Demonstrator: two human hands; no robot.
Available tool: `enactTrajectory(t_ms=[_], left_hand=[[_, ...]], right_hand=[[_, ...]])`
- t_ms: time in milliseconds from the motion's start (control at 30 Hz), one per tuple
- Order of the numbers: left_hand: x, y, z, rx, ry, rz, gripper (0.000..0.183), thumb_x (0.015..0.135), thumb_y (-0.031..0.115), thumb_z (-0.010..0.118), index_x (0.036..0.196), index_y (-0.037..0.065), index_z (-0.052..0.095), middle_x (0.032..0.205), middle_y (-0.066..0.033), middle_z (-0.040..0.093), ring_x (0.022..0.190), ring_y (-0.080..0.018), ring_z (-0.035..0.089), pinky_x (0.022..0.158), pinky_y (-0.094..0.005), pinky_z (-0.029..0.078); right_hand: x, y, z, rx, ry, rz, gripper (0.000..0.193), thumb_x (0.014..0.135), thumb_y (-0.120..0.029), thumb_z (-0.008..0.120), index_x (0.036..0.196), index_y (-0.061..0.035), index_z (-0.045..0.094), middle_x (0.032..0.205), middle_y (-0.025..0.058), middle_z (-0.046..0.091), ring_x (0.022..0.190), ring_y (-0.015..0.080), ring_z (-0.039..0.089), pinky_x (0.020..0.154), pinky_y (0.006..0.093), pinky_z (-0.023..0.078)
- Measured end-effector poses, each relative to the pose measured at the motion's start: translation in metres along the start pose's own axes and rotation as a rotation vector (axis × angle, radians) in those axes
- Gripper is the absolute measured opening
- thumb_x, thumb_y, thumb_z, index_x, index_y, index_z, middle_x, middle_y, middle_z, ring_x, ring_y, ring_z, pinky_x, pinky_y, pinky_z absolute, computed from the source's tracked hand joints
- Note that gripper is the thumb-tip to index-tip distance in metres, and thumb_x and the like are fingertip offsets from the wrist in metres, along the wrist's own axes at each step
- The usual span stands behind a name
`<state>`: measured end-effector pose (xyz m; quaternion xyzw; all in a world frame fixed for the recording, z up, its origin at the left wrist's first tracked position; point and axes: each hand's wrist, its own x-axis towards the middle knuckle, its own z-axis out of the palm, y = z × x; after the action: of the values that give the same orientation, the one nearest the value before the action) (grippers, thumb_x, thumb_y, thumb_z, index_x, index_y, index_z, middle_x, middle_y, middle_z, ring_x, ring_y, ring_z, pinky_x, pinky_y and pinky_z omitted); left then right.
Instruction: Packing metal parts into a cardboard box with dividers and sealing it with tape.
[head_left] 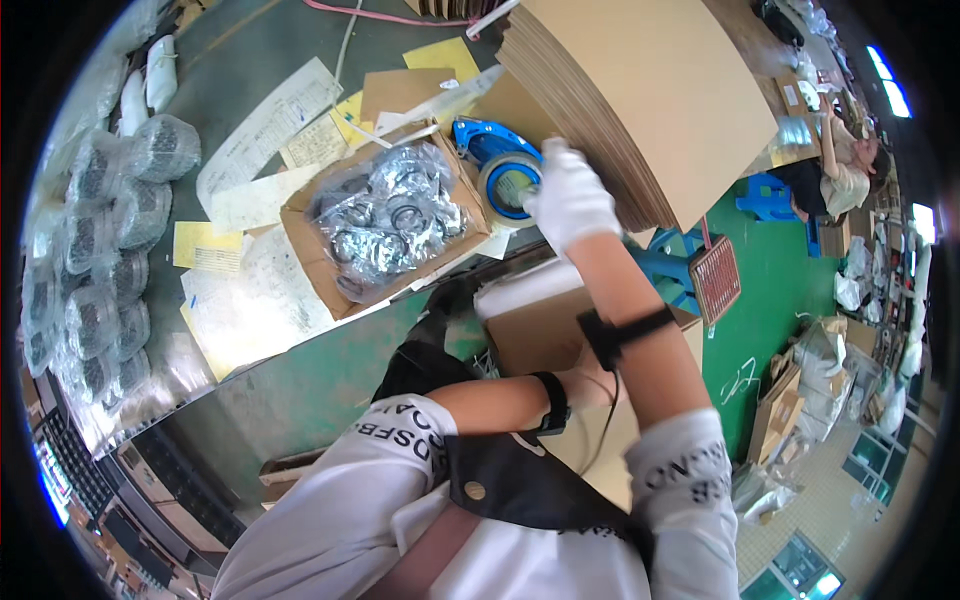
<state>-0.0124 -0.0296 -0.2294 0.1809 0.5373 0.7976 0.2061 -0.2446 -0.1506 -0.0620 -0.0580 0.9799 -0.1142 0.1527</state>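
My right hand (575,200), in a white glove, is beside the right edge of a blue tape dispenser (483,138) with a roll of tape (514,187) on it. The fingers are blurred and overlap the roll's edge, so I cannot tell whether they grip it. Just right of the hand rises a tall stack of flat cardboard sheets (660,90). My left forearm (500,405) crosses rightward, low in front of my body, over a cardboard box (540,330). My left hand is hidden behind my right forearm.
An open carton (312,262) of plastic-bagged shiny metal parts (395,220) stands on the worktable, among papers (255,300). Bubble-wrapped bundles (105,260) line the left side. A blue stool (680,265) stands right, on the green floor. Another person (845,175) is at the far right.
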Motion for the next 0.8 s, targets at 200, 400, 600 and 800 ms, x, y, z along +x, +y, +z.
enactTrajectory(t_ms=[200,400,600,800], left_hand=[[0.019,0.103,-0.017,0.342,0.134,-0.173,0.058,0.080,0.023,0.062,0.132,0.011,0.040,0.126,-0.0193,0.047,0.119,-0.0340,0.047,0.100,-0.0492,0.035],[0.039,0.104,-0.028,0.815,-0.279,-0.485,0.074,0.088,0.042,0.058,0.146,0.012,0.023,0.143,-0.0183,0.036,0.126,-0.0407,0.042,0.102,-0.0635,0.030],[0.038,0.063,-0.030,0.665,-0.289,-0.176,0.075,0.087,0.042,0.064,0.141,0.000,0.033,0.133,-0.0250,0.047,0.121,-0.0337,0.049,0.101,-0.0415,0.039],[0.052,0.099,-0.029,0.256,-0.361,-0.475,0.066,0.089,0.027,0.064,0.141,0.000,0.035,0.129,-0.0107,0.054,0.113,-0.0167,0.053,0.095,-0.0302,0.042]], right_hand=[[-0.043,0.045,-0.046,-0.054,-0.056,0.211,0.035,0.075,-0.015,0.060,0.106,0.0013,0.054,0.101,0.0287,0.063,0.097,0.0423,0.062,0.087,0.0464,0.049],[-0.328,0.187,-0.137,0.580,0.282,0.372,0.069,0.064,0.014,0.055,0.129,-0.0003,0.040,0.110,0.0121,0.058,0.101,0.0175,0.060,0.083,0.0279,0.048],[-0.524,0.269,-0.079,0.564,0.494,0.978,0.071,0.061,0.008,0.054,0.130,0.0011,0.044,0.115,0.0099,0.060,0.108,0.0213,0.058,0.093,0.0329,0.046],[-0.644,0.415,0.116,0.169,1.003,1.626,0.066,0.062,-0.015,0.070,0.122,-0.0005,0.048,0.101,0.0164,0.063,0.091,0.0299,0.063,0.085,0.0392,0.049]])
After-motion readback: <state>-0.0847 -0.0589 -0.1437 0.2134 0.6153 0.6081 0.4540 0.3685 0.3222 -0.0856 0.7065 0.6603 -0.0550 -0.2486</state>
